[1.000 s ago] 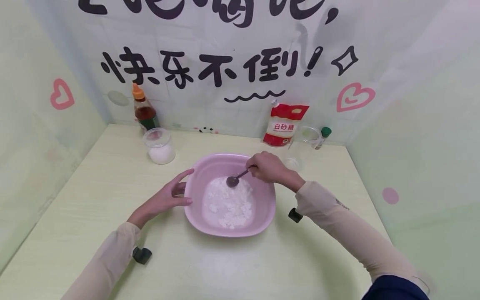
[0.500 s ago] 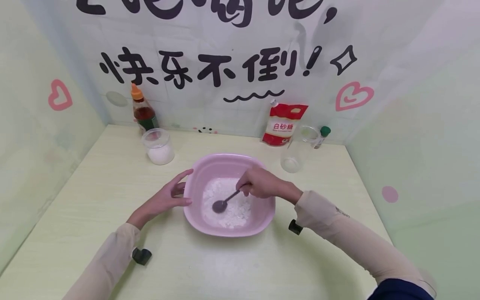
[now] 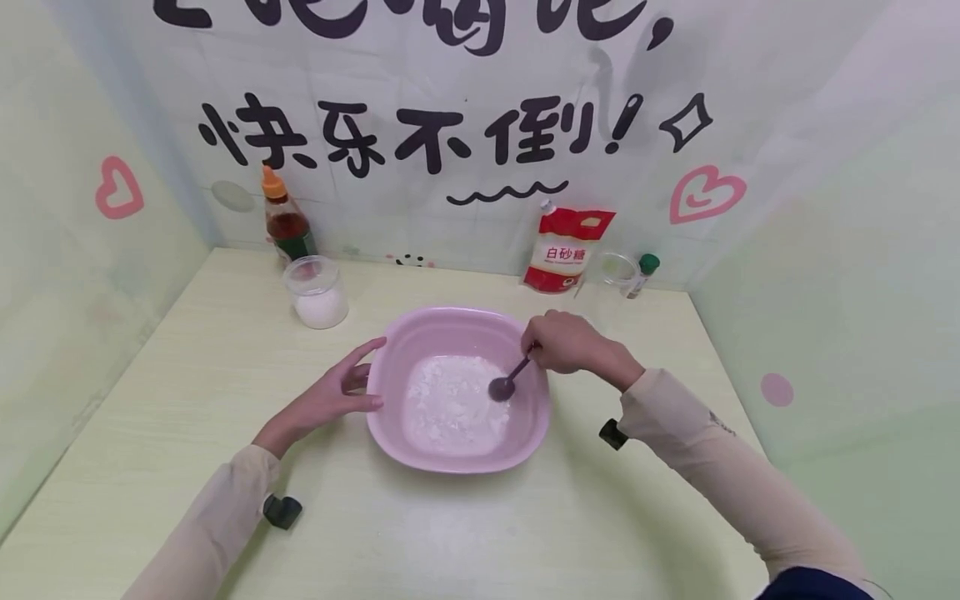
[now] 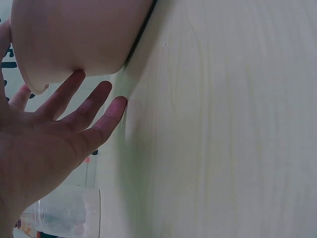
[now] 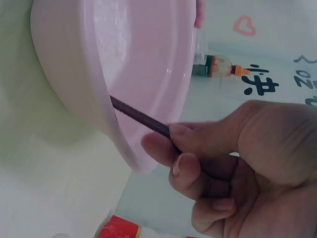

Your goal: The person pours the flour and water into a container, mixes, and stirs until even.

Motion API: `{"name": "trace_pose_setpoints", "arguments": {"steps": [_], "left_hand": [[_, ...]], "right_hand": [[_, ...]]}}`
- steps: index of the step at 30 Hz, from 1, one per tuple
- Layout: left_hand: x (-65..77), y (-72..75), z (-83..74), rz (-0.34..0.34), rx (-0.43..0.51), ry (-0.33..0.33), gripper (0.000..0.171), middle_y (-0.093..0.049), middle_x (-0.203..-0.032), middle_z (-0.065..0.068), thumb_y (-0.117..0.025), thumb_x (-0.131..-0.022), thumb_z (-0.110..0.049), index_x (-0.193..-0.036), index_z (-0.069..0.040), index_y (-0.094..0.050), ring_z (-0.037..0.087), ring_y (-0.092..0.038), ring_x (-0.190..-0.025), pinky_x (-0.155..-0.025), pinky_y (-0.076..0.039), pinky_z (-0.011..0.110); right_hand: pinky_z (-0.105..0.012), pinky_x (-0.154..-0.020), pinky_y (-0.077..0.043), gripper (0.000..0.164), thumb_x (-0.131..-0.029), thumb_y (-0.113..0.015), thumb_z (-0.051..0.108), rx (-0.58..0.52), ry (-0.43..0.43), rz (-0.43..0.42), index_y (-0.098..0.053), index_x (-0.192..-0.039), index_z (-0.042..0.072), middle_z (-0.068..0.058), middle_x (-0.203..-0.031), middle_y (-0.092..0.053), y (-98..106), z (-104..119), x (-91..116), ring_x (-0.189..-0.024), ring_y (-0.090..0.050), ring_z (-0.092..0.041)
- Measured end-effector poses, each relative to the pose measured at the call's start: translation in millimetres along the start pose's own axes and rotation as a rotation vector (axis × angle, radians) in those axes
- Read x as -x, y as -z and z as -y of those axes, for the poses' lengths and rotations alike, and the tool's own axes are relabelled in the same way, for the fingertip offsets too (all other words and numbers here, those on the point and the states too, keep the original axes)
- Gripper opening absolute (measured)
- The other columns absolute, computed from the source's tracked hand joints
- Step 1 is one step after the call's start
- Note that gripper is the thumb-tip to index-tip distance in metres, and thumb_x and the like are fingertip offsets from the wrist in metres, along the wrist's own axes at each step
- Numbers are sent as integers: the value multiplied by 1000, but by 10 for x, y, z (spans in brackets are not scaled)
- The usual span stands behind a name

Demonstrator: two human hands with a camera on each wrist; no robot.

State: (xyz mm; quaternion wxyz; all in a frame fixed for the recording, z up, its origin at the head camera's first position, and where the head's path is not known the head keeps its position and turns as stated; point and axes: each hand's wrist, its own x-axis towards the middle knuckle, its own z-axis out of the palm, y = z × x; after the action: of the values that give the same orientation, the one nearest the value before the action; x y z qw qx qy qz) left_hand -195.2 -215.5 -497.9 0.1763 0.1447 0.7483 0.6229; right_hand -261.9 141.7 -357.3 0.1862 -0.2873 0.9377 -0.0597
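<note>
A pink plastic basin stands on the table, holding white powder in a layer with small lumps on its floor. Between thumb and fingers, my right hand pinches the handle of a dark spoon over the basin's right side. The right wrist view shows the spoon handle slanting past the rim, its bowl hidden by the wall. At the basin's left rim my left hand spreads its fingers against the outside. The left wrist view has these fingers fairly straight, one fingertip touching the wall.
Behind on the left are a clear tub of white grains and an orange-capped sauce bottle. At the back right, a red and white sugar pouch, a clear container and a green-capped bottle stand near the wall.
The spoon swept down and left through the powder, then back up and right to the basin's right side. The powder lies more evenly spread. My left hand and the basin stay put.
</note>
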Motion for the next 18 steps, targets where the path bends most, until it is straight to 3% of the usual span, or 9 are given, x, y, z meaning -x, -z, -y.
{"name": "trace_pose_setpoints", "arguments": {"steps": [4,8,13,18], "left_hand": [[4,4,13,1,-1,1,92,-43,-152,28,-74,-89,-12,-161,-25,-17,49,-48,-134,-104,-48,50],[4,10,27,2,2,0,92,-43,-153,28,-75,-89,-14,-160,-26,-18,48,-49,-134,-104,-48,49],[7,15,28,2,6,-7,92,-42,-153,28,-75,-89,-15,-160,-25,-18,48,-49,-134,-104,-49,50],[6,7,19,3,12,-14,94,-43,-151,30,-76,-88,-15,-161,-24,-17,50,-49,-133,-102,-50,51]], "right_hand": [[-26,-59,-45,21,-92,-60,3,18,-33,-107,-80,-95,9,-4,-79,-70,-35,-12,-139,-71,-56,-21],[-26,-59,-43,20,-92,-61,3,-33,-1,-178,-80,-97,9,-4,-78,-70,-103,26,-298,-70,-56,-22],[-25,-61,-45,19,-93,-62,3,-135,75,-178,-79,-100,8,-4,-80,-71,-200,177,-462,-70,-58,-20],[-21,-56,-46,22,-93,-59,-2,-220,202,-97,-77,-102,6,-3,-77,-71,-302,370,-492,-57,-59,-11]]}}
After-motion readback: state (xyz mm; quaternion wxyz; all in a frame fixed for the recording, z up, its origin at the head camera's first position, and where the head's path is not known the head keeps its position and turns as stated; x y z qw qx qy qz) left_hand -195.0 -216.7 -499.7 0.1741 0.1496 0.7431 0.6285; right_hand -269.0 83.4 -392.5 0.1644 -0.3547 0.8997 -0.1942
